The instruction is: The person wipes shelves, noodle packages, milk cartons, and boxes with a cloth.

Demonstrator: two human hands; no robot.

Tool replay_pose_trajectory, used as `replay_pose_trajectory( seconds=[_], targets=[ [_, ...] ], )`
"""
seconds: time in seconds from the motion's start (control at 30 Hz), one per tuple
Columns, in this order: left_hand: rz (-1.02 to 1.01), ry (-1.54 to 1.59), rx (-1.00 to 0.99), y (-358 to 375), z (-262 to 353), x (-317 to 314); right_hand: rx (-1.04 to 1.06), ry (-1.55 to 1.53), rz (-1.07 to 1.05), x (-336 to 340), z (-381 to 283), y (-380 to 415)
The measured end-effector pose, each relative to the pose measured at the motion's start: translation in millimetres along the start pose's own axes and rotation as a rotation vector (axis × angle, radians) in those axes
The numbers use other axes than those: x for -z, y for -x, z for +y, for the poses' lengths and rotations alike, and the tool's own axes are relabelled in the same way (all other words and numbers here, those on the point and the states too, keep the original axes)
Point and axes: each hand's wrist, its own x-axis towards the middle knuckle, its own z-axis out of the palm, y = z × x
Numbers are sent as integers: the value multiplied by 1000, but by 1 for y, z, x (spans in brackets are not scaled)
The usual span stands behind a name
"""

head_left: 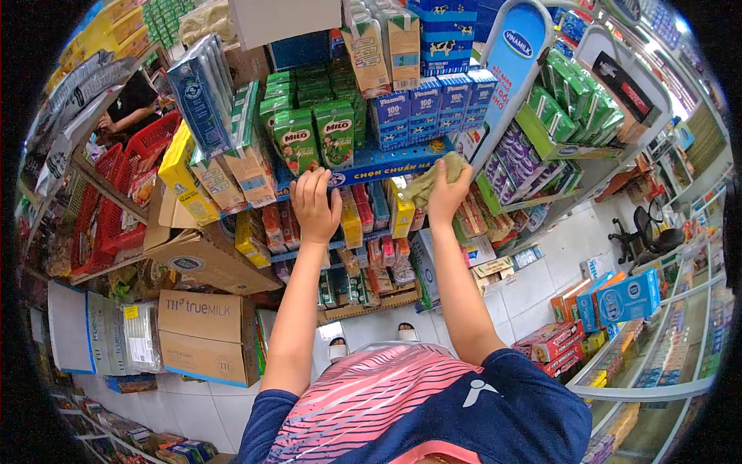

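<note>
My left hand [314,207] rests on the blue front edge of the shelf [394,168], fingers stretched out and holding nothing. Just behind those fingertips stand green Milo packs [296,141]. In my right hand [450,193] is a crumpled olive-green cloth [422,188], gripped against the right part of the same shelf edge. Blue Vinamilk cartons [425,108] stand in a row behind the cloth. Below my hands, the lower shelves carry yellow boxes [401,207] and other small packs.
Left of the shelf sit an open cardboard box [209,259], a TH true MILK carton [202,340] and red baskets [116,201]. A rack of green and purple packs [533,166] stands at right. Further right are an office chair [649,232] and a glass counter [657,390].
</note>
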Motion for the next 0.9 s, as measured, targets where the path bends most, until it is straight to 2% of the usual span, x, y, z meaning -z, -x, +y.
replay_pose_trajectory(
  seconds=[0.07, 0.17, 0.3, 0.4, 0.5, 0.6, 0.63, 0.7, 0.73, 0.83, 0.9],
  targets=[
    [9, 5, 6, -1, 2, -1, 82, 49, -136, 5, -1, 2],
    [15, -6, 10, -1, 2, -1, 82, 109, -87, 8, 10, 5],
    [19, -7, 8, -1, 1, -3, 99, 129, -211, 6, 17, 19],
    [28, -8, 4, -2, 1, -3, 80, 111, -168, 8, -3, 0],
    [38, -5, -10, -3, 2, -2, 56, 86, -144, 10, 5, 1],
    [54, -8, -5, -3, 2, -4, 163, 136, -286, 11, 11, 16],
    [52, -9, -3, -3, 2, -5, 162, 137, -289, 14, 11, 12],
    [59, -21, 0, -4, 3, -4, 22, 104, -404, 20, 8, -5],
    [56, -23, -2, -4, 3, -3, -52, 33, -334, 19, 4, -10],
    [42, -16, -8, -7, 6, 0, -74, 0, -219, 12, -1, -10],
    [23, -29, 51, -11, 12, 4, 58, 115, -276, 8, 0, 6]
  ],
)
